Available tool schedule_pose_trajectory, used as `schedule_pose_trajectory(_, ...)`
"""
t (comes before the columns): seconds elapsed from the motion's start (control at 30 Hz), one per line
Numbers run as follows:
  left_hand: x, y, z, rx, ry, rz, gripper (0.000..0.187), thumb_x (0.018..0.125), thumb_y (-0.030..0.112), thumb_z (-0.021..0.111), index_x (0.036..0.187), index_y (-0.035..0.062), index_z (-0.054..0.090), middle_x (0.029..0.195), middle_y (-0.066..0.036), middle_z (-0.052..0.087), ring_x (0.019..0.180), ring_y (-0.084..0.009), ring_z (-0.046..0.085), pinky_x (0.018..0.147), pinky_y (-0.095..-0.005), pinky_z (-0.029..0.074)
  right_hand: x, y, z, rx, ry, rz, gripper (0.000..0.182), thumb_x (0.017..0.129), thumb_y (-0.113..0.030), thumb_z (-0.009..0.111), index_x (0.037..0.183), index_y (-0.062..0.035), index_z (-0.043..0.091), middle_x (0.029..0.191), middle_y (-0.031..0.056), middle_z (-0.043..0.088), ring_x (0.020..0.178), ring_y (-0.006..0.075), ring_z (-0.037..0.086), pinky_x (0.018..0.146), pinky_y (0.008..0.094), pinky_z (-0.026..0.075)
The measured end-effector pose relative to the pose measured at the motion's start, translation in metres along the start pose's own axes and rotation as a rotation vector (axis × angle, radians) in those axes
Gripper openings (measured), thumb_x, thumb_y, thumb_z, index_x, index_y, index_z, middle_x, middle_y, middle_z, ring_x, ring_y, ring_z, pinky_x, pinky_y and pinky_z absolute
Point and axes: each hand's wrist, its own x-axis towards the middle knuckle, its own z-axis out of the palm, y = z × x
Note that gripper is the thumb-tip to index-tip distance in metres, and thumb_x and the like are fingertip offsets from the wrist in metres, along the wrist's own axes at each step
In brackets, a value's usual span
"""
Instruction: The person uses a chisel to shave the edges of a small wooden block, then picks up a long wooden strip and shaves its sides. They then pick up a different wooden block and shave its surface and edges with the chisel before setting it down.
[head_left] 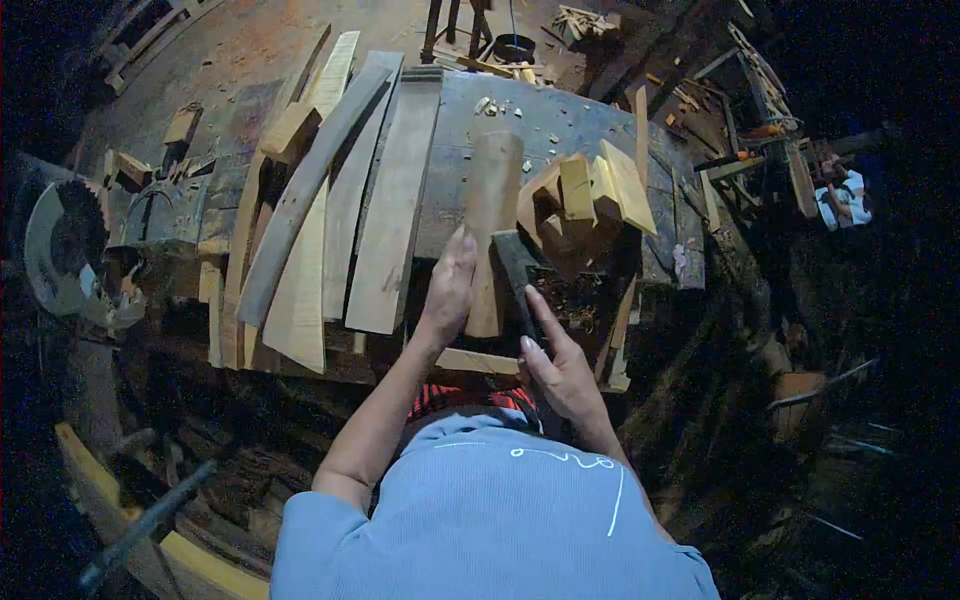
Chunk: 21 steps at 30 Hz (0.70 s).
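My left hand (pixel 452 285) is beside the left edge of a long wooden piece (pixel 492 190), fingers stretched out and slightly blurred, with nothing gripped in them. A dark flat bar (pixel 513 262) slants across the right side of that piece. My right hand (pixel 562 375) has its thumb and index finger on the bar's lower part, and its other fingers are partly hidden. Just right of the bar's upper end sit several cut wooden blocks (pixel 578 190).
Long boards (pixel 395 210) lie on the left half of the workbench (pixel 590 125). A toothed circular blade (pixel 70 235) stands at far left. Wood shavings (pixel 490 105) are scattered near the back edge. Another person (pixel 845 200) is at far right.
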Motion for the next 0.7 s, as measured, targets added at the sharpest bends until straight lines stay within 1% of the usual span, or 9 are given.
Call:
schedule_pose_trajectory(0.03, 0.000, -0.001, 0.000, -0.038, 0.062, -0.068, 0.052, 0.093, 0.035, 0.032, 0.124, -0.0059, 0.034, 0.122, -0.014, 0.044, 0.114, -0.0187, 0.039, 0.097, -0.0298, 0.028, -0.001, 0.002, 0.002, -0.149, 0.053, -0.184, 0.056, 0.083, -0.021, 0.047, 0.135, -0.0257, 0.025, 0.093, 0.0171, 0.059, 0.069, 0.0191, 0.055, 0.069, 0.0320, 0.045)
schedule_pose_trajectory(0.13, 0.006, -0.023, -0.010, -0.138, 0.192, -0.208, 0.049, 0.093, 0.034, 0.029, 0.122, -0.0053, 0.038, 0.124, -0.015, 0.043, 0.115, -0.0197, 0.039, 0.099, -0.0297, 0.026, -0.004, 0.005, 0.005, -0.056, -0.132, 0.127, 0.055, 0.084, -0.020, 0.047, 0.134, -0.0237, 0.026, 0.103, 0.0191, 0.057, 0.071, 0.0205, 0.056, 0.072, 0.0339, 0.045)
schedule_pose_trajectory(0.23, -0.006, -0.019, -0.012, 0.050, -0.030, 0.018, 0.054, 0.093, 0.036, 0.033, 0.126, -0.0059, 0.031, 0.125, -0.017, 0.041, 0.116, -0.0204, 0.038, 0.098, -0.0299, 0.027, 0.011, 0.004, -0.002, -0.032, 0.008, -0.103, 0.055, 0.084, -0.019, 0.047, 0.135, -0.0197, 0.025, 0.111, 0.0175, 0.054, 0.071, 0.0188, 0.054, 0.072, 0.0331, 0.045)
schedule_pose_trajectory(0.4, -0.015, -0.006, -0.006, -0.385, -0.112, -0.209, 0.048, 0.093, 0.035, 0.033, 0.126, -0.0007, 0.035, 0.118, -0.011, 0.047, 0.107, -0.0149, 0.044, 0.094, -0.0275, 0.032, 0.010, -0.001, -0.013, 0.036, -0.058, 0.018, 0.057, 0.083, -0.018, 0.047, 0.135, -0.0184, 0.024, 0.129, 0.0132, 0.041, 0.085, 0.0170, 0.055, 0.081, 0.0295, 0.042)
schedule_pose_trajectory(0.47, -0.009, -0.003, -0.009, -0.307, 0.004, -0.104, 0.046, 0.093, 0.033, 0.032, 0.125, -0.0003, 0.036, 0.115, -0.009, 0.048, 0.104, -0.0130, 0.045, 0.092, -0.0266, 0.033, 0.014, 0.019, 0.003, -0.118, -0.007, -0.290, 0.057, 0.083, -0.017, 0.047, 0.135, -0.0196, 0.024, 0.125, 0.0128, 0.045, 0.087, 0.0167, 0.054, 0.082, 0.0297, 0.041)
schedule_pose_trajectory(0.6, -0.032, -0.029, -0.010, -0.184, -0.114, -0.226, 0.045, 0.093, 0.032, 0.033, 0.124, 0.0008, 0.038, 0.115, -0.009, 0.048, 0.104, -0.0132, 0.045, 0.092, -0.0277, 0.034, 0.036, -0.003, -0.014, 0.123, 0.070, -0.057, 0.056, 0.083, -0.015, 0.046, 0.135, -0.0199, 0.026, 0.101, 0.0109, 0.056, 0.073, 0.0113, 0.052, 0.072, 0.0253, 0.043)
schedule_pose_trajectory(0.63, -0.042, -0.013, -0.008, -0.261, -0.194, -0.350, 0.046, 0.092, 0.034, 0.034, 0.125, 0.0012, 0.038, 0.115, -0.010, 0.049, 0.104, -0.0139, 0.045, 0.092, -0.0281, 0.035, 0.051, 0.001, -0.024, 0.102, 0.135, -0.213, 0.054, 0.085, -0.015, 0.046, 0.135, -0.0193, 0.026, 0.086, 0.0068, 0.054, 0.065, 0.0104, 0.050, 0.059, 0.0241, 0.045)
schedule_pose_trajectory(0.67, -0.050, -0.015, -0.008, -0.259, -0.203, -0.351, 0.046, 0.092, 0.034, 0.034, 0.125, 0.0012, 0.038, 0.115, -0.010, 0.049, 0.104, -0.0139, 0.045, 0.092, -0.0281, 0.035, 0.058, -0.006, -0.041, 0.310, 0.054, 0.054, 0.054, 0.086, -0.016, 0.046, 0.135, -0.0183, 0.025, 0.077, 0.0040, 0.051, 0.060, 0.0101, 0.049, 0.048, 0.0248, 0.044)
schedule_pose_trajectory(0.7, -0.057, -0.018, -0.009, -0.219, -0.209, -0.346, 0.049, 0.091, 0.038, 0.036, 0.124, 0.0020, 0.038, 0.111, -0.008, 0.050, 0.099, -0.0139, 0.048, 0.088, -0.0285, 0.038, 0.069, 0.000, -0.049, 0.423, 0.070, 0.001, 0.055, 0.086, -0.016, 0.047, 0.135, -0.0184, 0.024, 0.072, 0.0028, 0.049, 0.060, 0.0101, 0.049, 0.044, 0.0245, 0.043)
